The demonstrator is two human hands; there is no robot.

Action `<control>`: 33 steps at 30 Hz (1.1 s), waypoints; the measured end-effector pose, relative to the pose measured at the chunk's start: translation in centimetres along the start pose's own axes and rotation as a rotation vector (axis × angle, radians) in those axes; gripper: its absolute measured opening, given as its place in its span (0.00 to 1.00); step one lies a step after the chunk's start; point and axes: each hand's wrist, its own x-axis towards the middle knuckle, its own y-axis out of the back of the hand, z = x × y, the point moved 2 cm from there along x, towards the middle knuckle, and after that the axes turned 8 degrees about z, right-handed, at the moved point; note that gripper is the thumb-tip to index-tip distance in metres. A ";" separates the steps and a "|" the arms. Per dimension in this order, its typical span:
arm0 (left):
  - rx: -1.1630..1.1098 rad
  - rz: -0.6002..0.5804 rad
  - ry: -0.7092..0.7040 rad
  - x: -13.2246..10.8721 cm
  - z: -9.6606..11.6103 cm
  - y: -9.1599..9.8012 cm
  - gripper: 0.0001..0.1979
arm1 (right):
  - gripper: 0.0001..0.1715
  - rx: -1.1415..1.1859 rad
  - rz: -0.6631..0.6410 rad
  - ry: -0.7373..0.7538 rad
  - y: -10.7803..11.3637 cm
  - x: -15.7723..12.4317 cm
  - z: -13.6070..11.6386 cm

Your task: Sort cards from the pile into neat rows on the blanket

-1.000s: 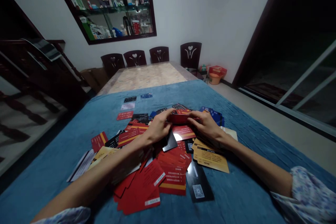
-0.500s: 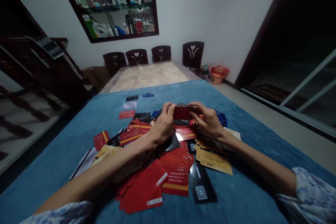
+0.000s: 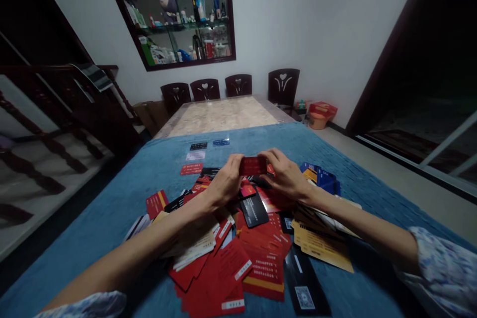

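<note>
Between my two hands, held up above the pile, is a dark red card (image 3: 254,165); whether it is one card or a small stack I cannot tell. My left hand (image 3: 228,179) grips its left end, thumb and fingers closed. My right hand (image 3: 285,174) pinches its right end. Beneath them spreads a loose heap of cards: red cards (image 3: 219,273), a black card (image 3: 254,210) with small print, yellow cards (image 3: 320,238) by my right forearm, and a black card with a square code (image 3: 303,283) nearest me. My forearms hide parts of the heap.
A blue cloth (image 3: 122,208) covers the near part of the table. Beyond the heap lie a red card (image 3: 191,168), a white card (image 3: 196,155), a black card (image 3: 198,146) and blue cards (image 3: 221,142). More blue cards (image 3: 328,181) sit at right. Chairs (image 3: 283,84) line the far end.
The whole view has shifted, so the scene sits lower and further right. Both hands keep hold of the dark red card, which now shows faint print on its face.
</note>
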 end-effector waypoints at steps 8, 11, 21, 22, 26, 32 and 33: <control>0.001 -0.096 0.174 -0.5 -4.0 1.3 0.29 | 0.27 -0.099 -0.104 0.078 -2.8 3.1 0.0; -0.001 -0.130 0.207 -0.4 -5.3 1.8 0.26 | 0.26 -0.114 -0.152 0.083 -3.8 4.3 0.0; 0.063 -0.173 0.286 -0.1 -10.1 2.5 0.22 | 0.26 -0.057 -0.302 0.050 -8.0 8.0 1.4; 0.073 -0.186 0.307 0.0 -10.7 2.3 0.22 | 0.26 -0.052 -0.316 0.046 -8.5 8.3 1.7; 0.114 -0.263 0.382 0.4 -13.0 1.5 0.22 | 0.26 -0.077 -0.387 0.005 -10.4 9.4 2.5; 0.192 -0.376 0.468 1.2 -16.1 0.6 0.24 | 0.20 -0.087 -0.463 -0.058 -12.7 10.9 3.0; 0.200 -0.392 0.480 1.3 -16.5 0.5 0.24 | 0.20 -0.091 -0.473 -0.072 -13.0 11.1 3.0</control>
